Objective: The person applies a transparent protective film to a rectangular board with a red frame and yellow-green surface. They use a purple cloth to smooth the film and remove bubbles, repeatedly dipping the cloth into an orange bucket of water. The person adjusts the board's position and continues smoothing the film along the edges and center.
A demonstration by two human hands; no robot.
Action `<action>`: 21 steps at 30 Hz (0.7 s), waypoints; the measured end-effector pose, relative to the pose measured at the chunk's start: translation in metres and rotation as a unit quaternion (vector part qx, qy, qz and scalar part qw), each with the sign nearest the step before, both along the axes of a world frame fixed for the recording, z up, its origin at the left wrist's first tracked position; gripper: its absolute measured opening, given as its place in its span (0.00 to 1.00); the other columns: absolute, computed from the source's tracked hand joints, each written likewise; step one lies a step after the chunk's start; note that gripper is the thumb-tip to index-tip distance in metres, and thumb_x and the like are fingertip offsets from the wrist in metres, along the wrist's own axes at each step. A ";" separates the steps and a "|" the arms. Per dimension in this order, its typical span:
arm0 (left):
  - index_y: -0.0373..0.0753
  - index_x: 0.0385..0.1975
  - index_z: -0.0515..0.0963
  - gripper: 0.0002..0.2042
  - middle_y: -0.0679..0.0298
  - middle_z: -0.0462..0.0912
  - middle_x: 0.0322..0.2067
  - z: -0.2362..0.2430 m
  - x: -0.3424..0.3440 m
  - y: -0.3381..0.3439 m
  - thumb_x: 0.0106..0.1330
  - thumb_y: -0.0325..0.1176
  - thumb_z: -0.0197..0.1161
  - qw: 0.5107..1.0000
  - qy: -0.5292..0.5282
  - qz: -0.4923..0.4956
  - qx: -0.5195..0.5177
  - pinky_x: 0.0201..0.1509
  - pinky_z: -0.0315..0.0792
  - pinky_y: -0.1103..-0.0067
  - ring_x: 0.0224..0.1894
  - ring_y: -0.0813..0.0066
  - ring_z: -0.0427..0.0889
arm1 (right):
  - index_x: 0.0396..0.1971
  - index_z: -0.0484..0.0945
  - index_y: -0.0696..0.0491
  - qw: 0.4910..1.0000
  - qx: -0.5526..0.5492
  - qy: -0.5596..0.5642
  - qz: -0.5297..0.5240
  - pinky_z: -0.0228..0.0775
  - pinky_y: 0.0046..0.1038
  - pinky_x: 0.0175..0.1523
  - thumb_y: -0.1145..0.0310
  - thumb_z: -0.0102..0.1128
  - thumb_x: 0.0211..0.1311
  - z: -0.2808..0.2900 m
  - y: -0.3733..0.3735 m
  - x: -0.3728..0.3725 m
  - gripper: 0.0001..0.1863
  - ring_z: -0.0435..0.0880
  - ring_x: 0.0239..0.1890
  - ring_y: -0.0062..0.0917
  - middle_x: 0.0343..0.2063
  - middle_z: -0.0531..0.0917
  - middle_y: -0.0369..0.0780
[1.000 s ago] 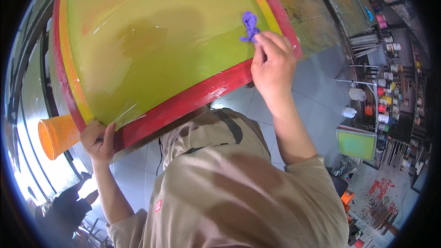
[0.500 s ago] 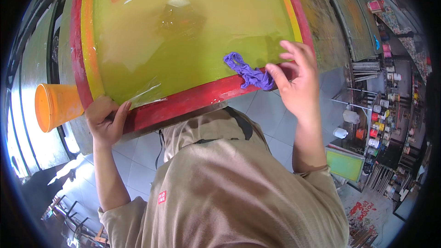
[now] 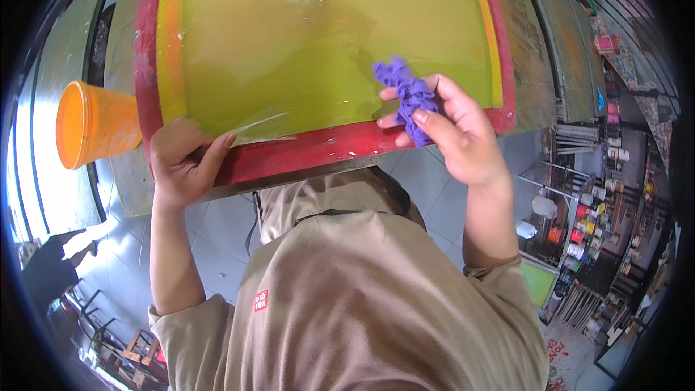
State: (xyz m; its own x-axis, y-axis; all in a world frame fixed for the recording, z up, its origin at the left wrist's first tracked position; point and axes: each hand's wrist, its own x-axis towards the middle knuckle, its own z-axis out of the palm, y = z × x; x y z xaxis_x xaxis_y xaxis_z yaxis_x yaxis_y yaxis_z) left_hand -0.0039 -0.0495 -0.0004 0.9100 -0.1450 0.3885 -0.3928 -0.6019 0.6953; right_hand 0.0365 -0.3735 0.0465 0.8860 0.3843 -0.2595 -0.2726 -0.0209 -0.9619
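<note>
A large printing screen point(image 3: 289, 65) with a red frame and yellow-green mesh lies on a table in front of me. My right hand point(image 3: 456, 127) grips a crumpled purple rag point(image 3: 413, 98) between thumb and fingers, just above the near right part of the mesh. At the frame's near left corner, my left hand point(image 3: 187, 159) is closed over the red edge, thumb along its top. Clear wrinkled film or tape shows on the mesh beside that thumb. A wet, glossy patch reflects light farther back on the mesh.
An orange bucket point(image 3: 94, 124) stands left of the screen. To the right, shelves hold several paint containers point(image 3: 579, 232), with white jugs point(image 3: 543, 207) nearby. A smaller green screen point(image 3: 539, 282) leans below them. At the lower left are a person's legs point(image 3: 54, 268) and a wooden stool point(image 3: 141, 351).
My right hand has closed on the purple rag and lifted it from the screen's near edge. My left hand stays at the corner. The whole view has shifted slightly.
</note>
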 end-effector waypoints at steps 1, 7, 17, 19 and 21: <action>0.36 0.12 0.72 0.12 0.62 0.67 0.10 0.000 0.001 -0.001 0.50 0.23 0.69 1.000 0.001 -0.004 -0.010 0.21 0.56 0.74 0.14 0.67 0.65 | 0.51 0.68 0.61 0.999 0.008 0.008 0.030 0.78 0.22 0.39 0.79 0.42 0.65 0.003 0.005 0.005 0.15 0.82 0.39 0.25 0.51 0.76 0.49; 0.36 0.11 0.72 0.12 0.62 0.68 0.10 0.000 0.003 -0.002 0.51 0.24 0.69 0.999 0.000 -0.027 -0.036 0.20 0.56 0.74 0.13 0.65 0.65 | 0.43 0.74 0.61 0.979 -0.124 -0.094 0.128 0.70 0.19 0.33 0.79 0.46 0.63 0.011 0.038 0.021 0.11 0.76 0.27 0.15 0.32 0.80 0.38; 0.35 0.11 0.72 0.13 0.59 0.68 0.10 -0.005 0.005 -0.002 0.53 0.24 0.68 0.997 -0.015 -0.044 -0.067 0.18 0.57 0.73 0.14 0.63 0.66 | 0.44 0.74 0.59 0.963 -0.186 -0.096 0.170 0.64 0.15 0.28 0.79 0.52 0.62 0.022 0.075 0.028 0.11 0.71 0.26 0.12 0.27 0.77 0.33; 0.34 0.11 0.73 0.12 0.59 0.69 0.11 -0.006 0.004 -0.003 0.53 0.25 0.68 0.996 -0.010 -0.042 -0.075 0.18 0.57 0.73 0.14 0.63 0.67 | 0.48 0.74 0.58 0.970 -0.159 -0.080 0.162 0.63 0.13 0.27 0.79 0.51 0.64 0.021 0.079 0.024 0.13 0.70 0.25 0.11 0.28 0.75 0.32; 0.34 0.12 0.73 0.12 0.58 0.69 0.11 -0.006 0.005 -0.003 0.53 0.25 0.68 0.996 -0.018 -0.044 -0.080 0.18 0.58 0.73 0.14 0.62 0.68 | 0.50 0.74 0.57 0.965 -0.169 -0.062 0.190 0.64 0.14 0.26 0.79 0.50 0.64 0.023 0.081 0.025 0.14 0.70 0.25 0.11 0.27 0.75 0.31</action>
State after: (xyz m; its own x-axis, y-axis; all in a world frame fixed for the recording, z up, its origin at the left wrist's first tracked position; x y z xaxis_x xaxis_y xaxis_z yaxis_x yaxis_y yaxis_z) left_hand 0.0008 -0.0530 -0.0064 0.8814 -0.1579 0.4453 -0.4659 -0.4467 0.7638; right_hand 0.0616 -0.2926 0.0699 0.7301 0.5998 -0.3276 -0.0656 -0.4155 -0.9072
